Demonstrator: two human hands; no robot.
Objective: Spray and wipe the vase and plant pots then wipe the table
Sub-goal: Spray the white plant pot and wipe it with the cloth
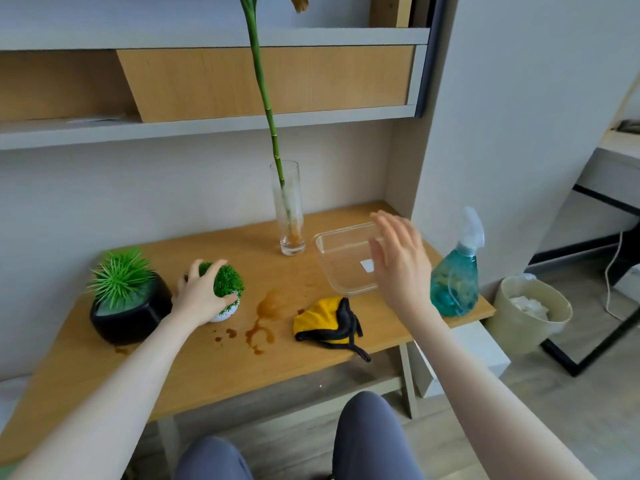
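Note:
My left hand (202, 294) grips a small white pot (225, 315) holding a round green plant, its fingers curled over the foliage. A black pot (130, 315) with a spiky green plant stands just left of it. The tall glass vase (289, 209) with a long green stem stands at the back of the wooden table (214, 372). My right hand (401, 261) hovers open above a clear plastic container (337, 261), holding nothing. A teal spray bottle (457, 275) stands at the table's right edge. A yellow and black cloth (327, 320) lies crumpled near the front. Brown stains (266, 317) mark the tabletop.
Shelves and a wooden panel (263, 81) hang above the table. A beige waste bin (531, 313) with white paper stands on the floor to the right, next to a black frame. My knees show below the table's front edge.

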